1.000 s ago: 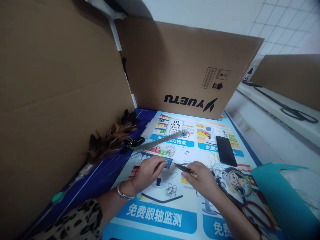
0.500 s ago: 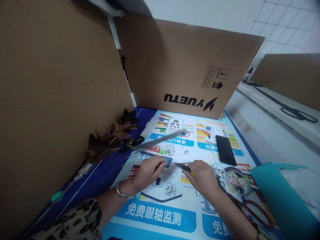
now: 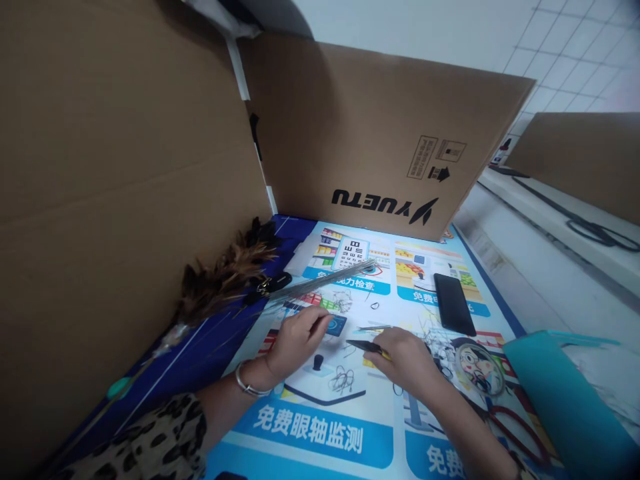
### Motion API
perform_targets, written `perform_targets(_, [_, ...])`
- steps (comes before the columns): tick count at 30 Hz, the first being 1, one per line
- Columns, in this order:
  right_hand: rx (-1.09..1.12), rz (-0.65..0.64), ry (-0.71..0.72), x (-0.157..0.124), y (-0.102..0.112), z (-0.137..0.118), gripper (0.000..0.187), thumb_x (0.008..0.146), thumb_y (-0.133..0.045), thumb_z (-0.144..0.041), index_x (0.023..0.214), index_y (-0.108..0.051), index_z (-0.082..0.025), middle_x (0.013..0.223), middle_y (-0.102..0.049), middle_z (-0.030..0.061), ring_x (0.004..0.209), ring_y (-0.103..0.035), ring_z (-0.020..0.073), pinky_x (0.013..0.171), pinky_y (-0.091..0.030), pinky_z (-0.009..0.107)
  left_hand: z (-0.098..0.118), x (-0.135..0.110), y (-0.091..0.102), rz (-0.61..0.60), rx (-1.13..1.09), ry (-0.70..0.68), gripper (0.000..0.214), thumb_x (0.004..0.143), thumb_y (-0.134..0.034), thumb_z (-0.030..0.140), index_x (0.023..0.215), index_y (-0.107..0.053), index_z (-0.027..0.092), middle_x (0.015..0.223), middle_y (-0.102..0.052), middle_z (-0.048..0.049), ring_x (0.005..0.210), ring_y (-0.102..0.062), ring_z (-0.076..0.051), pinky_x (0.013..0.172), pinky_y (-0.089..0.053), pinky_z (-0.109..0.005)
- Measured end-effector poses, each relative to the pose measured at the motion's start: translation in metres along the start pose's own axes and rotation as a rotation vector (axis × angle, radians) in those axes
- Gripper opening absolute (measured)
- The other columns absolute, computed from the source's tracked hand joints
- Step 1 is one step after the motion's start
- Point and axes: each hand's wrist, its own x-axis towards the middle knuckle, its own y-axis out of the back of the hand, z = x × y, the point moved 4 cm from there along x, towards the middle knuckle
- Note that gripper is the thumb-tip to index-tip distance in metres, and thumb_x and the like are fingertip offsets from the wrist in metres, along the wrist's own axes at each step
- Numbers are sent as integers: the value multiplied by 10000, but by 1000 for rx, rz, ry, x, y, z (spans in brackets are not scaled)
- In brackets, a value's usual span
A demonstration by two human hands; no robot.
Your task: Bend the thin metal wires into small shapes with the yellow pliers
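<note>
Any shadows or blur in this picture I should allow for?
Head view: shadow darkens the left part of the upright brown cardboard panel with black lettering; the lower left corner falls dark; the black-nosed, yellow-handled pliers show in clear outline, but fine detail around the bare left hand is too soft to read.

The left forearm (image 3: pixel 225 407) enters from the lower left of the frame, its left hand (image 3: pixel 299 339) below centre with fingers curled in. From the lower right, the right forearm (image 3: pixel 463 420) slants up-left to the right hand (image 3: pixel 407 359), closed in a grip.
</note>
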Motion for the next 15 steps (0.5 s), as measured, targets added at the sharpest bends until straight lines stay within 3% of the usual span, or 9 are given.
perform_targets(3, [55, -66, -91, 0, 0, -3, 242, 810, -511, -427, 721, -583, -214, 708, -584, 5, 678, -535, 140, 551, -317, 222, 3, 0, 3, 15, -56, 34, 142, 859, -436, 250, 852, -566, 191, 776, -619, -22, 703, -573, -149, 671, -430, -261])
perform_targets(8, [371, -122, -145, 1, 0, -11, 362, 856, -412, -439, 599, -456, -188, 575, -474, -42, 551, -449, 94, 502, -275, 202, 11, -1, 7, 32, -101, 26, 120, 846, -454, 218, 815, -564, 182, 744, -610, -17, 684, -559, -141, 649, -421, -251])
perform_targets(15, [629, -140, -219, 2, -7, -9, 397, 848, -396, -476, 588, -426, -177, 570, -414, -42, 545, -398, 86, 488, -264, 201, 14, -3, 5, -24, -83, -36, 117, 846, -463, 203, 813, -569, 167, 733, -602, -31, 681, -550, -144, 646, -406, -256])
